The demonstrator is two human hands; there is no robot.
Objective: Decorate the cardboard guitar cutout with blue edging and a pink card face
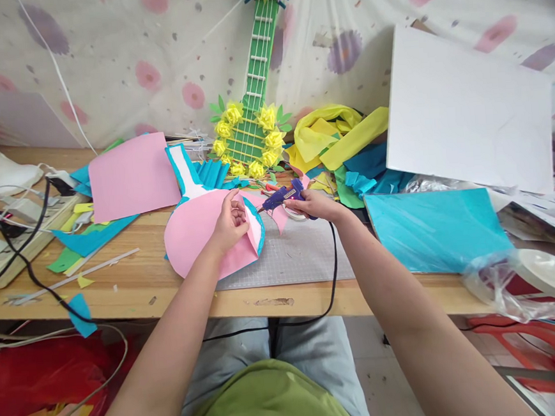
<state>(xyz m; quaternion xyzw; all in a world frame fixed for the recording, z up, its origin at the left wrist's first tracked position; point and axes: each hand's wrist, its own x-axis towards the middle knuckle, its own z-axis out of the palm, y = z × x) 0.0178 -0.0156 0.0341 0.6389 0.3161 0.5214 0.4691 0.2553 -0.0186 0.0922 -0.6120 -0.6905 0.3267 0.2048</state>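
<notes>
My right hand (318, 206) grips a dark blue hot glue gun (281, 198), its nozzle pointing left at the edge of a guitar-shaped cutout (189, 170) that is white with blue edging. Pink paper (195, 230) covers the cutout's round body. With curled fingers, my left hand (232, 221) pinches this paper near its right side, where it is folded up and bares the white surface and blue rim (258, 227). Whether the nozzle touches the cutout, I cannot tell. From the glue gun, a black cord (334, 267) hangs over the table edge.
A green paper guitar (254, 101) with yellow flowers leans at the back. A grey cutting mat (304, 251) lies under the work. Pink paper (133, 177), yellow crepe paper (329, 133), a white board (466, 110), a blue sheet (435, 227) and a power strip (30, 237) surround it.
</notes>
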